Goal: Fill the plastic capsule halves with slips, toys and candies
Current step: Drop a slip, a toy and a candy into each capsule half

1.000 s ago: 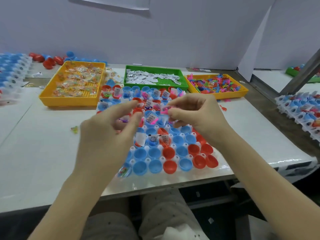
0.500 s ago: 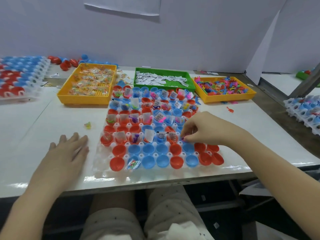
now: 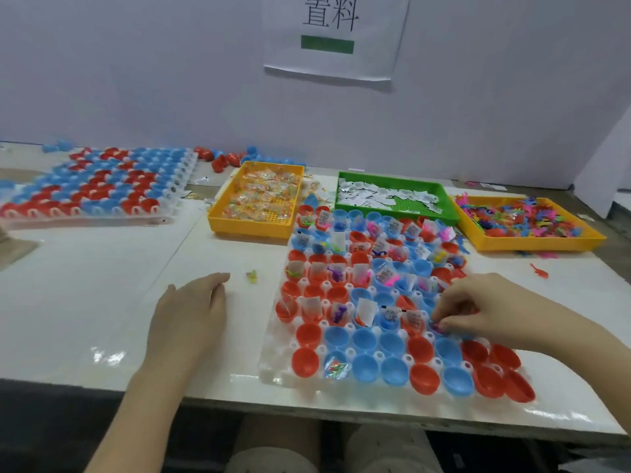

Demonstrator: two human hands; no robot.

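A clear tray (image 3: 273,370) holds rows of red and blue capsule halves (image 3: 365,339). The far rows carry slips and small toys; the near two rows are mostly bare, and one blue half holds a candy packet (image 3: 335,365). My right hand (image 3: 485,307) reaches over the tray's right side, fingertips pinched on a small purple toy (image 3: 437,326) at a capsule half. My left hand (image 3: 191,315) rests flat on the table left of the tray, holding nothing.
Behind the tray stand a yellow bin of candy packets (image 3: 259,199), a green bin of slips (image 3: 392,196) and a yellow bin of toys (image 3: 526,221). Another tray of capsule halves (image 3: 95,182) lies far left. A stray toy (image 3: 252,276) lies on the table.
My hands have parted: the left one dropped to the table left of the tray, the right one went down to the tray's right side with the purple toy. The camera view tilted up.
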